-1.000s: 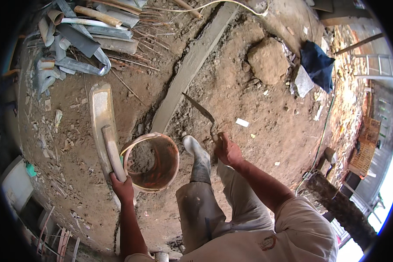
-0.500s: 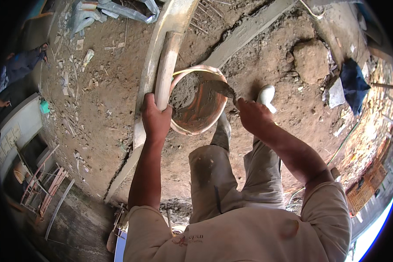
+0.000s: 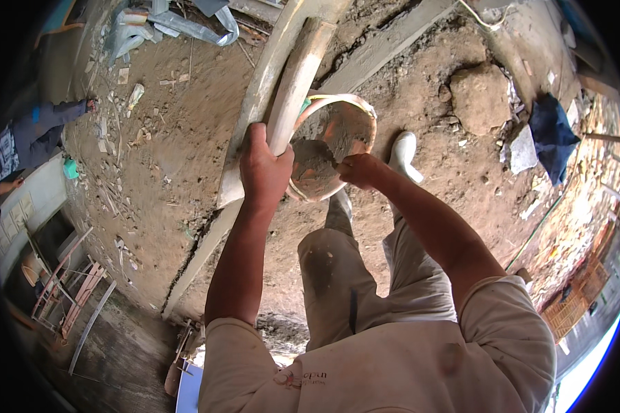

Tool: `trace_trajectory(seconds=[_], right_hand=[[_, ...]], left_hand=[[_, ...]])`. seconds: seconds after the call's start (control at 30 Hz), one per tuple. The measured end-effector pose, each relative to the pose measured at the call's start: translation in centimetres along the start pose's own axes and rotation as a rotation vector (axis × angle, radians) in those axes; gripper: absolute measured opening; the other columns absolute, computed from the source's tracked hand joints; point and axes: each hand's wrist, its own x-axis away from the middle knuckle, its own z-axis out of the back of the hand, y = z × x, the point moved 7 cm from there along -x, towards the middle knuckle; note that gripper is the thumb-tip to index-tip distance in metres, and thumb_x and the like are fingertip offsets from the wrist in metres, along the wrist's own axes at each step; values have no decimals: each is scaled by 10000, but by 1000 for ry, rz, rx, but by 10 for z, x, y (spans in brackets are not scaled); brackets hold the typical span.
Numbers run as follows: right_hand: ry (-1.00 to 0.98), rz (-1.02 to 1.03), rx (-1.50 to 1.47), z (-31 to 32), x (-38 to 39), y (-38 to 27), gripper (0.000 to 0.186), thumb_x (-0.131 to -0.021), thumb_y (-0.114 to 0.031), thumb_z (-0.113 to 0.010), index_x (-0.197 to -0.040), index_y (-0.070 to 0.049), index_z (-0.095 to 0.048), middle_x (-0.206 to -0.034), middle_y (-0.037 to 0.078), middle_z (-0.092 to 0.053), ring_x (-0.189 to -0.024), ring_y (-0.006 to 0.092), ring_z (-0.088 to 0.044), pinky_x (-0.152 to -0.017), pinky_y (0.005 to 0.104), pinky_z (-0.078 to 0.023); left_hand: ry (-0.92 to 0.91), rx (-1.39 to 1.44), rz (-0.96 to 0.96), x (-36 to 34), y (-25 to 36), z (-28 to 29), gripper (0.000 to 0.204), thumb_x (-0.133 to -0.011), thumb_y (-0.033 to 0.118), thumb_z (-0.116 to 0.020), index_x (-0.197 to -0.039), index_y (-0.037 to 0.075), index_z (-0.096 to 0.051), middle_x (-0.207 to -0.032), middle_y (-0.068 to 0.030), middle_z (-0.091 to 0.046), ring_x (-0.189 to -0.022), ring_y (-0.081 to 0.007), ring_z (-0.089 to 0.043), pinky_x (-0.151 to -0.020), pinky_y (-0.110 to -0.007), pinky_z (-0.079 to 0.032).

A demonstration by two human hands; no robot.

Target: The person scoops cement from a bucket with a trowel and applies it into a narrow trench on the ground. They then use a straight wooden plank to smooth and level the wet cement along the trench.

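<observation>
My left hand is closed around the wooden bar that runs along a long pale board. That board slants across the left side of an orange bucket with a pale rim. Grey wet mortar coats the bucket's inside and lies in its bottom. In my right hand, closed at the bucket's right rim, is a trowel. Its mortar-covered blade reaches down inside the bucket, and my fingers hide its handle. The bucket stands on the dirt just beyond my left boot.
A grey concrete strip crosses the dirt ground behind the bucket. Farther right lie a large stone and a dark blue cloth. Bent sheet metal lies at the far left. Another person's arm shows at the left edge.
The board in my left hand has moved right and leans more to the right. My right hand has moved left, and the trowel blade has gone from the bucket's far right rim down to the mortar.
</observation>
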Motion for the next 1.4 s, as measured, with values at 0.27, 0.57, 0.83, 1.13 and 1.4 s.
trace_trajectory(seconds=[0.27, 0.57, 0.83, 1.13, 1.4], right_hand=[[-50, 101, -403, 18, 48, 34, 500, -779, -253, -700, -1241, -98, -588, -1035, 143, -679, -968, 283, -657, -869, 374, -515], [234, 207, -529, 43, 108, 98, 387, -762, -180, -636, -1109, -43, -533, -869, 168, -626, -792, 320, -623, -713, 410, -498], [874, -102, -707, 157, 178, 152, 418, -868, -209, -610, -1197, 17, -483, -791, 33, -516, -664, 105, -499, -587, 267, -445], [1293, -636, -250, 218, 99, 222, 349, -926, -251, -554, -1230, -113, -455, -1006, 213, -636, -795, 384, -663, -678, 459, -548], [260, -639, -95, 93, 35, 192, 545, -986, -188, -289, -1527, -157, -231, -1426, 194, -462, -1252, 326, -527, -1045, 403, -428]], left_hand=[[-16, 62, 196, -4, -15, 11, 403, -737, 50, -738, -1069, 11, -513, -970, -165, -644, -864, -275, -639, -782, -380, -504], [68, 242, 336, 8, -43, 3, 442, -748, -6, -712, -1117, 1, -469, -1054, -183, -611, -975, -295, -620, -872, -390, -477], [130, 269, 475, 41, -79, -9, 481, -773, -15, -692, -1181, -36, -438, -1095, -166, -573, -980, -256, -595, -906, -365, -465], [86, 199, 568, 62, -89, -24, 530, -784, 10, -703, -1227, -45, -418, -1144, -178, -557, -1005, -268, -594, -895, -367, -480], [15, 216, 613, 66, -86, -47, 546, -770, 8, -709, -1230, -51, -419, -1147, -188, -555, -1025, -274, -586, -915, -375, -470]])
